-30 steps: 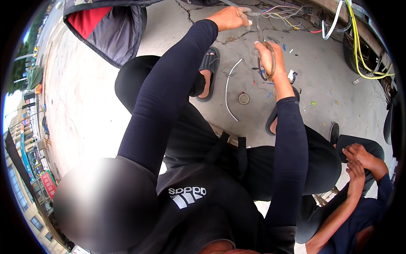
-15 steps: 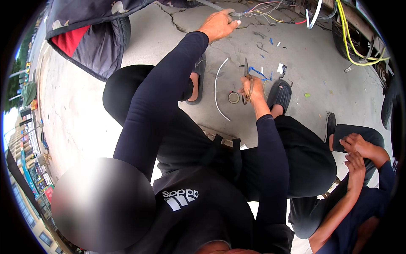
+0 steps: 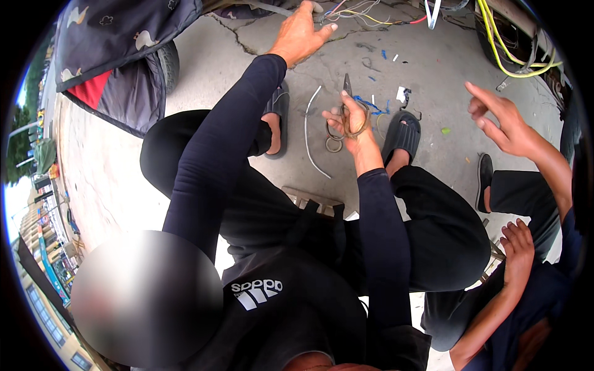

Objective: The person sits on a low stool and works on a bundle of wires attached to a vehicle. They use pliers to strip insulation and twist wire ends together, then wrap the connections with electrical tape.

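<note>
My left hand (image 3: 296,37) is stretched forward at the top of the view, its fingers closed on a grey sheathed cable (image 3: 267,7). Past the fingers, thin coloured wires (image 3: 362,15) fan out of the cable toward the right. My right hand (image 3: 357,133), lower and nearer to me, grips a pair of scissors (image 3: 347,85) by the looped handles. The blades point away from me, above the ground. Just below that hand lies a roll of tape (image 3: 333,144). A white tube-like strip (image 3: 308,127) curves along the ground to its left.
Blue wire scraps (image 3: 371,103) and small white bits litter the concrete. Yellow cables (image 3: 489,46) hang from a vehicle at the upper right. A patterned padded cover (image 3: 124,43) stands upper left. At right, a co-worker's raised hand (image 3: 504,120) and lower hand (image 3: 518,250) are close by.
The co-worker's hands have parted, one reaching up and forward. My right hand has turned the scissors, with its fingers loosened somewhat. The whole view has shifted slightly.
</note>
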Demonstrator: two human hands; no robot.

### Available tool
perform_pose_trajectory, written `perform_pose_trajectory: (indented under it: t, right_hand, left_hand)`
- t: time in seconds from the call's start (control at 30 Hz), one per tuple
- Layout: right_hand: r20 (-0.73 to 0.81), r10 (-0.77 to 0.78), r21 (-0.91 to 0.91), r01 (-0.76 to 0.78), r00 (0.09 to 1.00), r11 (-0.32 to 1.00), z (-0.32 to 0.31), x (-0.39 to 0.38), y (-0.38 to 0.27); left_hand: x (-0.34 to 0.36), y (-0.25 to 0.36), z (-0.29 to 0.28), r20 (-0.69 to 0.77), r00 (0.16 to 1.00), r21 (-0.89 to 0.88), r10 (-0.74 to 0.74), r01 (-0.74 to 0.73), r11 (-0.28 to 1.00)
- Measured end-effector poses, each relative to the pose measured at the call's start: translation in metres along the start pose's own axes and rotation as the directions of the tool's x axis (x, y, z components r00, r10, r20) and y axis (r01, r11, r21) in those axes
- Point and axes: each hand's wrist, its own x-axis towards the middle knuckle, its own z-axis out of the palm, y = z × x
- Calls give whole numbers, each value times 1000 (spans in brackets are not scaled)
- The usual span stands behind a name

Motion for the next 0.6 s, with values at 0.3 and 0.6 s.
perform_pose_trajectory:
  t: [0.3, 0.6]
  right_hand:
    - [80, -25, -474, 60, 996, 878, -14, -22, 1]
    - [119, -135, -887, 44, 984, -460, -63, -8, 89]
  left_hand:
    - [17, -11, 10, 47, 979, 196, 196, -201, 960]
    - [45, -7, -23, 308, 950, -110, -45, 82, 991]
